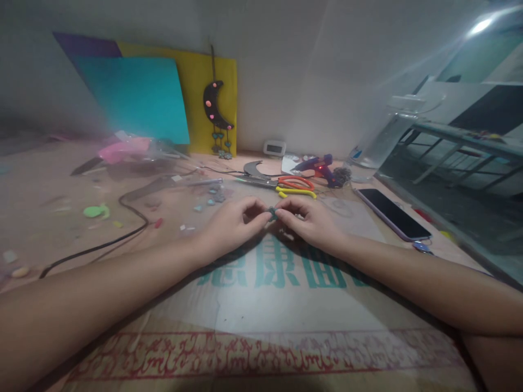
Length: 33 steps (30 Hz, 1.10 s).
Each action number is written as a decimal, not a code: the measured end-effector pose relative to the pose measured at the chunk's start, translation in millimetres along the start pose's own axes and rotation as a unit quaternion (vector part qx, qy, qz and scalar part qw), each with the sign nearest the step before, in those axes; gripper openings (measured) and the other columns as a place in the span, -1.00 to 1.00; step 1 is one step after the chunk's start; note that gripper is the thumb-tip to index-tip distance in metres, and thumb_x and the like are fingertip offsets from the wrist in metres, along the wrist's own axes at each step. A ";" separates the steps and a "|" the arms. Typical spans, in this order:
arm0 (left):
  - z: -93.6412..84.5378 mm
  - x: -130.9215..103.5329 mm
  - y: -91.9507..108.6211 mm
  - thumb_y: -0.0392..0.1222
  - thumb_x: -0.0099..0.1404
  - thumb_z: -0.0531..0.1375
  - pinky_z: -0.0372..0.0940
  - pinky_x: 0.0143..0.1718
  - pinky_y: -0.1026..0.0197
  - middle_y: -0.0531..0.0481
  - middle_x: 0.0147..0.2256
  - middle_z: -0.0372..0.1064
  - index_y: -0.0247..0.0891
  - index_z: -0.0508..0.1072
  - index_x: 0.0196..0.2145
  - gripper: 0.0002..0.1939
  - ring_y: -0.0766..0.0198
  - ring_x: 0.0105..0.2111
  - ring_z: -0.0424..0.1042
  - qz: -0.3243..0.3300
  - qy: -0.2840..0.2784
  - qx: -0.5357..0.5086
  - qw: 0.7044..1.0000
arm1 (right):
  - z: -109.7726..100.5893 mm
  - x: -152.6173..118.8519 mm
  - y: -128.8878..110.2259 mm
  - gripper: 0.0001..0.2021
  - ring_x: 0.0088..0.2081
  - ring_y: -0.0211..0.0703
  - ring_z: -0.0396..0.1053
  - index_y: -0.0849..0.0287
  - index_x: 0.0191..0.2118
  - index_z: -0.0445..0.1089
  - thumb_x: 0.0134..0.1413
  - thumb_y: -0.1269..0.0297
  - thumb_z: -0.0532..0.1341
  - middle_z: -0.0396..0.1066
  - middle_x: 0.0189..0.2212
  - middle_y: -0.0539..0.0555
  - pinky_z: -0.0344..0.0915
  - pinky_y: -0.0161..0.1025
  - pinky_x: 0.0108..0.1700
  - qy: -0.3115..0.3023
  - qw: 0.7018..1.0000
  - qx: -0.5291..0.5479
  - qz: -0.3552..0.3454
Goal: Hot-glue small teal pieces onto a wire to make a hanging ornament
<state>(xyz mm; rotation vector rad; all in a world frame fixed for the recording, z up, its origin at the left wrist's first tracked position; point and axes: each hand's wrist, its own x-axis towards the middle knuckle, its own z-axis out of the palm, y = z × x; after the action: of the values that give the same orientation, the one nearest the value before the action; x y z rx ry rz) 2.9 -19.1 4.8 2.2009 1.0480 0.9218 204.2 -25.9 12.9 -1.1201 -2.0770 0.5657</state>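
Observation:
My left hand (241, 220) and my right hand (308, 220) meet at the middle of the table. Between their fingertips is a small grey-green piece (272, 213), pinched from both sides; its exact shape is partly covered by the fingers. Just behind the hands lie scissors with orange handles (295, 183) and a tool with yellow handles (297, 192). Several small grey and teal pieces (216, 195) are scattered left of these. A flat grey crescent (257, 169) lies behind the scissors.
A purple glue gun (322, 170) with a red light stands at the back. A phone (394, 215) and a clear plastic jug (373, 141) are on the right. A black cable (98, 247) curves across the left. Coloured sheets (139, 98) and a decorated dark crescent (213, 106) lean on the wall.

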 end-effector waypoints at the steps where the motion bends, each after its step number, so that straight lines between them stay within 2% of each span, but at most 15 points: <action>1: -0.3 0.0 0.4 -0.06 0.32 0.10 0.27 -0.30 0.24 0.02 -0.35 0.47 -0.26 0.43 -0.30 -0.77 0.25 -0.34 0.42 0.000 0.003 -0.006 1.000 | 0.3 0.1 0.2 -0.84 -0.49 -0.31 0.33 0.22 -0.34 0.43 0.16 0.26 0.16 0.44 -0.49 -0.01 0.21 -0.38 -0.44 0.001 1.000 0.000 0.000; 13: -0.6 1.0 -1.8 -0.13 0.29 0.09 0.28 -0.32 0.24 0.03 -0.38 0.45 -0.26 0.42 -0.33 -0.82 0.25 -0.36 0.41 -0.001 0.011 0.007 1.000 | 2.6 -0.2 2.9 -0.82 -0.42 -0.25 0.37 0.20 -0.31 0.44 0.15 0.21 0.18 0.48 -0.44 0.02 0.27 -0.33 -0.36 -0.006 1.000 -0.016 -0.005; 19: -1.6 1.1 2.4 -0.05 0.36 0.02 0.29 -0.27 0.23 0.00 -0.32 0.48 -0.26 0.45 -0.26 -0.71 0.22 -0.29 0.43 -0.003 -0.004 -0.024 1.000 | 2.1 -0.1 3.7 -0.84 -0.41 -0.25 0.36 0.20 -0.33 0.44 0.16 0.24 0.17 0.48 -0.44 0.02 0.26 -0.33 -0.36 0.007 0.999 -0.031 -0.019; 22: -1.1 1.0 2.7 -0.06 0.32 0.08 0.31 -0.26 0.23 -0.01 -0.29 0.49 -0.26 0.45 -0.23 -0.75 0.21 -0.28 0.44 -0.011 0.004 -0.020 1.000 | 1.7 0.0 2.9 -0.84 -0.43 -0.26 0.35 0.20 -0.33 0.44 0.16 0.24 0.17 0.47 -0.46 0.01 0.25 -0.33 -0.37 0.006 0.999 -0.029 -0.025; 28: 0.0 0.9 0.5 -0.11 0.29 0.10 0.30 -0.30 0.24 0.02 -0.37 0.47 -0.26 0.42 -0.31 -0.81 0.24 -0.34 0.43 -0.005 0.002 0.001 1.000 | 1.6 -0.2 2.2 -0.83 -0.42 -0.25 0.35 0.19 -0.33 0.43 0.16 0.22 0.17 0.46 -0.46 0.01 0.25 -0.33 -0.37 0.001 0.999 -0.026 -0.019; 33: -0.2 0.8 2.1 -0.13 0.28 0.11 0.30 -0.28 0.24 0.02 -0.34 0.47 -0.26 0.43 -0.27 -0.82 0.24 -0.33 0.43 -0.005 -0.001 -0.016 1.000 | 2.4 -0.3 3.9 -0.83 -0.43 -0.26 0.35 0.20 -0.33 0.43 0.16 0.23 0.17 0.46 -0.46 0.01 0.24 -0.33 -0.36 0.005 0.999 -0.027 -0.025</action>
<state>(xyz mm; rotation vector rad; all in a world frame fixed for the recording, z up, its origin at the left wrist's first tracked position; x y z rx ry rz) 4.1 -19.6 6.7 2.1674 1.0363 0.9250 204.6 -24.2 8.7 -1.0965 -2.1163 0.4806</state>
